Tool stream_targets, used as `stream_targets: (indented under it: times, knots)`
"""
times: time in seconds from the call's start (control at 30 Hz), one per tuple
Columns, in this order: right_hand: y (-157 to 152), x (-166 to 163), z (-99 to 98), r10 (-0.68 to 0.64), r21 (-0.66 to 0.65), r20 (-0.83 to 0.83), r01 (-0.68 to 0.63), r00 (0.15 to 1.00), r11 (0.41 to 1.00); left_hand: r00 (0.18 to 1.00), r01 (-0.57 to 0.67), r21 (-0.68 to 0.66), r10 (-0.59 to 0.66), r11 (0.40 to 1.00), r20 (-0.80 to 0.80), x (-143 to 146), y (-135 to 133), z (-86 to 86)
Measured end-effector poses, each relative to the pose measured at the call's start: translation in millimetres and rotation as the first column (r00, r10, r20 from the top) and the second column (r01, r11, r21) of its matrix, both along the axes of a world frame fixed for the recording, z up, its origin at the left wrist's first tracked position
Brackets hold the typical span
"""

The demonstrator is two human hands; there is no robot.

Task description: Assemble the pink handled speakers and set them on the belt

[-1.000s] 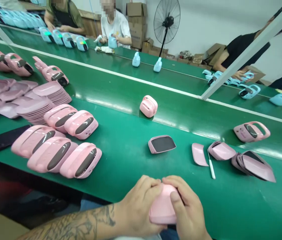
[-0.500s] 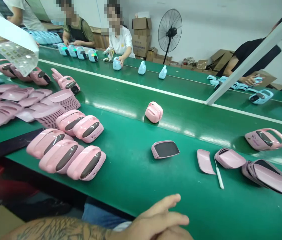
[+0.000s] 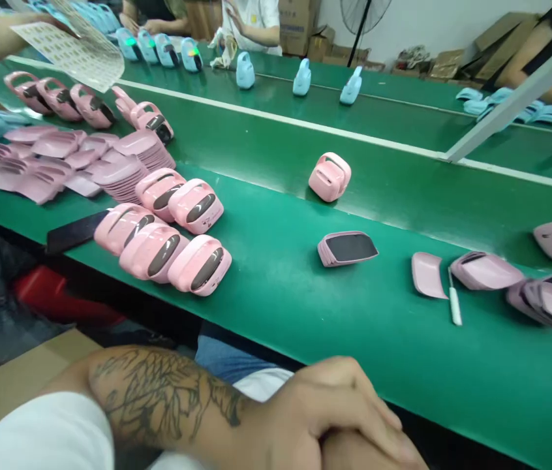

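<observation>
My left hand point(image 3: 339, 408) is folded over my right hand point(image 3: 354, 452), the two together at the bottom edge of view, just off the near edge of the green table point(image 3: 280, 281). Right one mostly covered; can't tell if anything is inside. Tattooed forearm point(image 3: 163, 391) crosses above my jeans point(image 3: 237, 356).

Nearest parts on the table: small panel stack point(image 3: 349, 249), dark face up, ahead of my hands. To its right, a single pink panel point(image 3: 429, 275), curved, with a white-handled tool point(image 3: 455, 305) right beside it, handle toward me. Right of that, two more panel piles point(image 3: 489, 271), the far one cut off by the frame.

Left side: five pink cases point(image 3: 141, 249) grouped close, two behind three, dark windows facing right. Tall panel stacks point(image 3: 119, 175) just behind them, loose panels point(image 3: 44, 179) further left. Dark flat slab point(image 3: 73, 232) at the table edge.

One pink case stands alone point(image 3: 329, 177) on the glossy strip, well apart from the rest.

Past the white rail point(image 3: 280, 117): three blue cases point(image 3: 301, 78), spaced out. Upper left, a co-worker's hand holds a printed sheet point(image 3: 73, 55).
</observation>
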State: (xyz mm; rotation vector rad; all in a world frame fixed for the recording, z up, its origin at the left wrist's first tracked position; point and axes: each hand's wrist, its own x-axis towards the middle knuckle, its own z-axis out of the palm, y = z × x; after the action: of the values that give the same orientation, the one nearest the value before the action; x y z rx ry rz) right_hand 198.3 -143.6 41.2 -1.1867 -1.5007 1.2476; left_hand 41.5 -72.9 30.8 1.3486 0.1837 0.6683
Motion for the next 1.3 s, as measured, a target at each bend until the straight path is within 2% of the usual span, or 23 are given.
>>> stream_targets:
  times: [0.07,0.13,0.17,0.23,0.27,0.33,0.43,0.53,0.6,0.67,0.73,0.83,0.9,1.03,1.17,1.3]
  knots:
    - [-4,-1,5.9,-0.012,0.011,-0.026,0.012,1.000,1.000,0.994,-0.018,-0.010,0.017,1.000,-0.105,-11,3,1.2]
    - [-2,1,3.9,-0.147,-0.058,-0.039,0.145,0.988,0.988,0.948,-0.015,-0.104,-0.018,0.994,-0.317,-22,5,-0.3]
    - [1,4,0.4,-0.263,-0.137,-0.031,0.257,0.964,0.957,0.917,0.024,-0.166,-0.087,0.986,-0.389,-26,6,-2.3]
    - [15,12,-8.2,-0.519,-0.337,0.022,0.495,0.855,0.801,0.865,0.035,-0.223,-0.141,0.974,-0.481,-29,5,-8.0]
    - [24,17,-11.7,-0.613,-0.409,0.016,0.564,0.790,0.717,0.849,0.003,-0.215,-0.117,0.977,-0.515,-27,5,-10.8]
    - [42,25,-13.7,-0.720,-0.502,-0.052,0.605,0.692,0.618,0.816,-0.146,-0.143,0.037,0.979,-0.577,-20,5,-14.5]
    - [63,31,-4.7,-0.780,-0.583,-0.204,0.567,0.591,0.582,0.781,-0.323,-0.044,0.240,0.945,-0.576,-8,13,-10.5]
    - [70,31,5.5,-0.790,-0.616,-0.302,0.523,0.534,0.589,0.780,-0.376,0.087,0.365,0.923,-0.508,-3,24,2.6]
    - [68,31,6.4,-0.771,-0.604,-0.361,0.498,0.525,0.622,0.789,-0.397,0.126,0.409,0.909,-0.458,-3,31,10.7]
    - [63,29,1.6,-0.733,-0.540,-0.427,0.501,0.530,0.677,0.829,-0.427,0.026,0.402,0.904,-0.389,-2,37,14.8]
    - [57,25,-7.2,-0.681,-0.435,-0.480,0.524,0.553,0.732,0.879,-0.440,-0.184,0.378,0.879,-0.291,1,43,14.5]
    - [48,18,-21.4,-0.610,-0.297,-0.512,0.542,0.605,0.787,0.935,-0.355,-0.516,0.309,0.780,-0.176,8,51,11.1]
    - [44,13,-26.3,-0.576,-0.205,-0.507,0.559,0.641,0.803,0.960,-0.270,-0.651,0.247,0.709,-0.130,13,53,9.9]
    - [45,7,-18.2,-0.525,-0.069,-0.427,0.553,0.736,0.831,0.975,-0.192,-0.744,0.212,0.640,-0.069,21,51,11.1]
    - [50,4,0.3,-0.497,-0.088,-0.344,0.499,0.797,0.862,0.980,-0.146,-0.779,0.195,0.610,-0.030,26,52,12.8]
    - [55,5,8.0,-0.546,-0.085,-0.235,0.543,0.804,0.835,0.983,-0.145,-0.787,0.177,0.600,-0.047,29,57,11.7]
